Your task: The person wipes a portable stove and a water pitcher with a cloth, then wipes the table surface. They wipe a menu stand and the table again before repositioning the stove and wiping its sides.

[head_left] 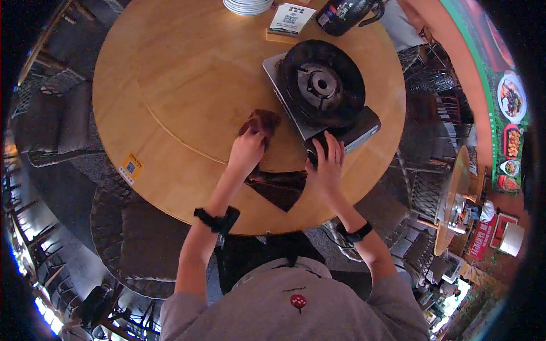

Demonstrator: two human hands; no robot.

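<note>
My left hand (248, 150) is closed on a bunched dark brown cloth (265, 119), pressed to the tabletop left of the portable gas stove (355, 132). Another dark brown cloth (280, 192) lies spread near the table's front edge, between my forearms. My right hand (328, 165) grips the stove's near corner, its fingers bent over the black front part and its thumb at the side. The stove sits at an angle, with a round black burner pan (352, 74) on top. What lies under my right fingers is partly hidden.
The round wooden table (170, 74) carries a stack of white plates (248, 5), a QR-code card stand (290, 21) and a dark jug (344, 16) at the far side. A yellow QR sticker (131, 167) is at the left edge. Woven chairs (145, 244) surround it.
</note>
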